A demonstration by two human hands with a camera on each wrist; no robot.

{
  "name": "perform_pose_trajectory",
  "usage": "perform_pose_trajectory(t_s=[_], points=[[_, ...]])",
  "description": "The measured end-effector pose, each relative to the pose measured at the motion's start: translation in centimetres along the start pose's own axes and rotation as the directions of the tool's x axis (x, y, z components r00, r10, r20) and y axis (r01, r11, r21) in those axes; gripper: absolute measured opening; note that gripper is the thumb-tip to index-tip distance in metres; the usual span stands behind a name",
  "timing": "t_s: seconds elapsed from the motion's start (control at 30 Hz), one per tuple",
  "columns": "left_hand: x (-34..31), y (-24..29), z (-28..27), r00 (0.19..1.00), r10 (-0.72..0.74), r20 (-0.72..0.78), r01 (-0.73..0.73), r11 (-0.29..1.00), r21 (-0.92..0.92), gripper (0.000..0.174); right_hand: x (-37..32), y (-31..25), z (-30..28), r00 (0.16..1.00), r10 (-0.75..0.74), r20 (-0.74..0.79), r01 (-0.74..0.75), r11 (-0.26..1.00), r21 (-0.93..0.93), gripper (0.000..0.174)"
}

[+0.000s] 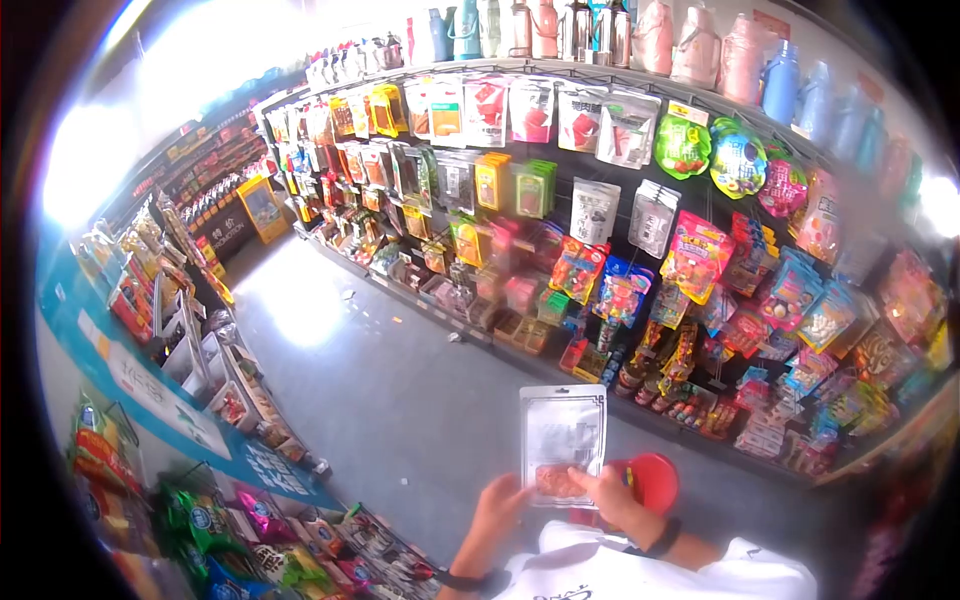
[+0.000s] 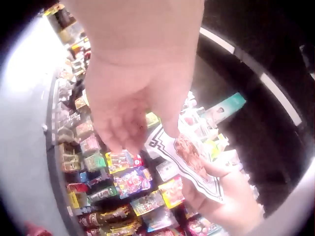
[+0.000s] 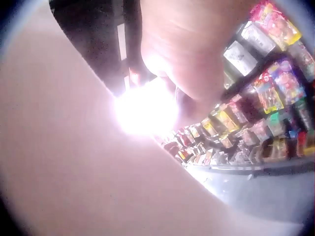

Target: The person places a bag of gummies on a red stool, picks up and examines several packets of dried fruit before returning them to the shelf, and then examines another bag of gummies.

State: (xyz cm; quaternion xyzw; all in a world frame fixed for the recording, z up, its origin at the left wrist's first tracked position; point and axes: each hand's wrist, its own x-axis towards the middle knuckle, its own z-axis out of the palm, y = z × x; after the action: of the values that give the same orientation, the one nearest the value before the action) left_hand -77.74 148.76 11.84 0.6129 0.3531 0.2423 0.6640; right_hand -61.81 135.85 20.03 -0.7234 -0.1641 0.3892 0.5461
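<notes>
A flat snack pouch [image 1: 563,430], pale silver with a dark patterned border and a clear window showing reddish-brown food, stands nearly upright before the white shirt. My left hand [image 1: 498,512] holds its lower left edge, thumb on the border. In the left wrist view, that hand [image 2: 133,98] has its other fingers bent beside the pouch corner. From the other side my right hand [image 1: 612,497] grips the lower right, thumb across the window. Strong glare in the right wrist view hides the pouch beside the right hand [image 3: 192,54].
A red basket [image 1: 655,485] is just right of the right hand. Ahead runs a long rack hung with snack bags [image 1: 595,210], thermos flasks [image 1: 700,50] along its top. Grey floor [image 1: 400,400] separates it from a left shelf of bagged goods [image 1: 200,520].
</notes>
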Motion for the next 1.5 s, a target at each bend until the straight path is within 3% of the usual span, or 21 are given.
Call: perform_pose_trajectory(t_s=[0.03,0.07,0.13,0.17,0.27,0.3,0.37,0.53,0.67,0.73,0.8,0.9,1.0,1.07,1.2,1.33,1.43,1.5], points=[[0.7,-0.3,-0.8,0.995,-0.074,0.073,0.068,0.994,0.088,0.020,-0.4,-2.0,0.4,0.999,0.025,-0.041,-0.029,0.994,-0.106,0.046],[1.5,-0.6,-1.3,0.979,-0.149,0.139,0.123,0.976,0.180,0.019,0.8,-1.3,0.4,0.999,0.046,-0.021,-0.047,0.997,-0.062,0.049],[3.0,-1.3,-1.3,0.979,-0.143,0.142,0.134,0.988,0.074,0.019,3.7,1.0,0.2,0.997,0.076,0.019,-0.077,0.997,0.027,0.057],[4.0,-1.2,-1.2,0.974,-0.159,0.162,0.150,0.986,0.066,0.019,3.9,-1.1,0.2,0.995,0.099,0.023,-0.099,0.995,0.018,0.055],[7.1,-0.1,-0.5,0.953,-0.212,0.216,0.200,0.977,0.075,0.023,7.8,-0.1,-0.3,0.990,0.079,0.113,-0.106,0.962,0.252,0.048],[8.3,0.6,-0.2,0.943,-0.236,0.236,0.220,0.971,0.092,0.024,9.2,0.5,-0.3,0.994,0.033,0.109,-0.062,0.958,0.278,0.029],[11.0,2.8,0.4,0.926,-0.302,0.229,0.270,0.950,0.159,0.030,11.3,-0.4,-0.4,0.997,0.010,0.079,-0.031,0.962,0.270,0.029],[17.9,2.6,0.3,0.969,-0.196,0.153,0.163,0.966,0.203,0.025,17.5,-0.9,-0.3,0.993,-0.081,0.089,0.043,0.929,0.369,0.038],[21.6,4.7,0.0,0.983,-0.073,0.167,0.021,0.955,0.296,0.022,21.5,-1.1,-0.4,0.944,-0.154,0.294,0.056,0.947,0.317,0.034],[22.2,7.5,-0.1,0.969,-0.123,0.214,0.068,0.966,0.248,0.023,22.2,-3.4,0.2,0.930,-0.247,0.271,0.146,0.927,0.344,0.032],[22.7,10.3,-0.2,0.937,-0.197,0.289,0.164,0.977,0.134,0.024,22.2,-4.6,0.2,0.941,-0.223,0.253,0.156,0.953,0.259,0.032],[24.2,10.3,-1.9,0.887,-0.278,0.369,0.205,0.953,0.225,0.024,23.1,-3.0,1.0,0.946,-0.213,0.242,0.159,0.961,0.225,0.031],[26.2,8.2,-4.4,0.867,-0.216,0.448,0.055,0.936,0.346,0.037,22.0,-4.3,3.2,0.959,-0.210,0.191,0.153,0.949,0.276,0.031],[27.1,7.6,-5.9,0.848,-0.224,0.481,0.049,0.936,0.349,0.039,20.7,-7.1,5.2,0.959,-0.243,0.147,0.180,0.921,0.344,0.031],[28.9,7.3,-9.9,0.796,-0.186,0.576,-0.060,0.923,0.381,0.039,20.9,-5.6,9.4,0.971,-0.218,0.098,0.179,0.935,0.306,0.028],[29.1,7.4,-14.2,0.787,-0.100,0.609,0.037,0.993,0.116,0.038,20.1,-7.4,14.2,0.972,-0.232,0.022,0.227,0.963,0.143,0.029],[29.7,6.1,-18.5,0.736,-0.325,0.594,0.184,0.940,0.288,0.027,20.5,-7.0,16.9,0.992,-0.109,0.059,0.109,0.994,0.004,0.033],[29.2,5.2,-20.9,0.754,-0.233,0.614,0.180,0.972,0.148,0.026,21.1,-5.0,18.4,0.998,-0.027,0.049,0.035,0.982,-0.184,0.036]])
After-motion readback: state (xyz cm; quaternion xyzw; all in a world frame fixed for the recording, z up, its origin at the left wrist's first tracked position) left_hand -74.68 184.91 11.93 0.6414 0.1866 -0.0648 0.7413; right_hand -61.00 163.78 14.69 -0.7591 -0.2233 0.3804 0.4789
